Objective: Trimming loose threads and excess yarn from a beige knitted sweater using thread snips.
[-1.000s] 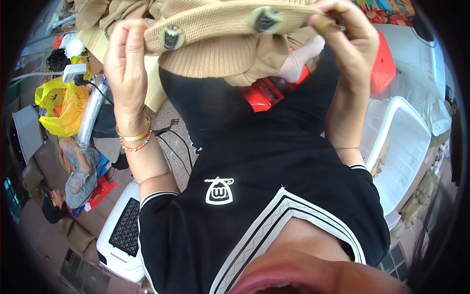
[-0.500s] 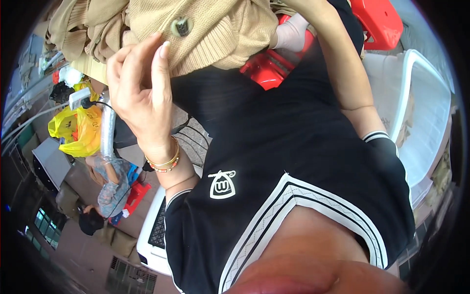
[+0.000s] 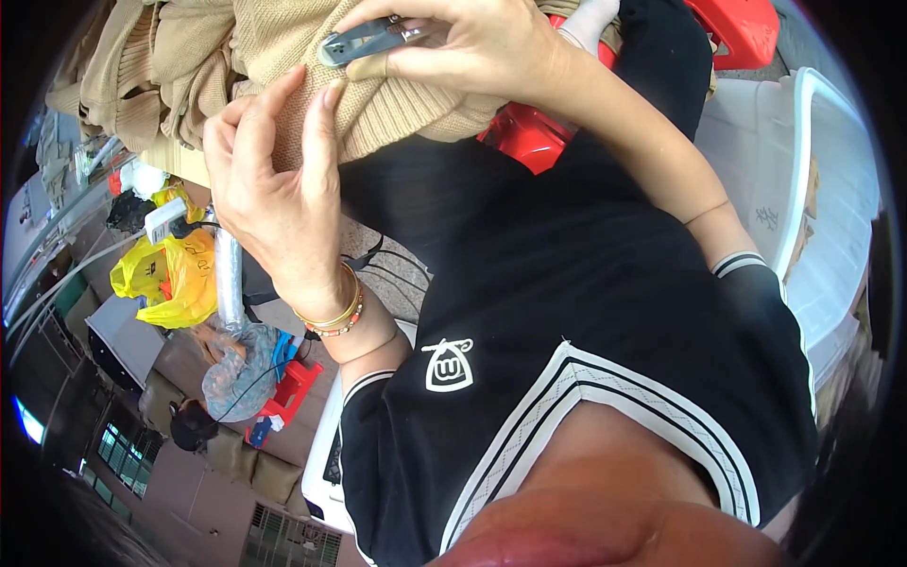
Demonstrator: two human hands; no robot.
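A small dark-grey metal tool, seemingly thread snips (image 3: 364, 42), is pinched between the thumb and bent fingers of the right hand (image 3: 496, 42). Its tip is placed over a pale round button (image 3: 326, 59), partly hidden, on the tan knitted garment (image 3: 274, 38), which is spread above black trousers (image 3: 416, 180). By the left hand (image 3: 269, 184), the cloth is touched with thumb and forefinger slightly parted; whether a fold is gripped cannot be told. Trimming near the button is probably in hand; steady cloth and careful blade control would be required. Fine stitches and a ribbed, softly curved edge are seen.
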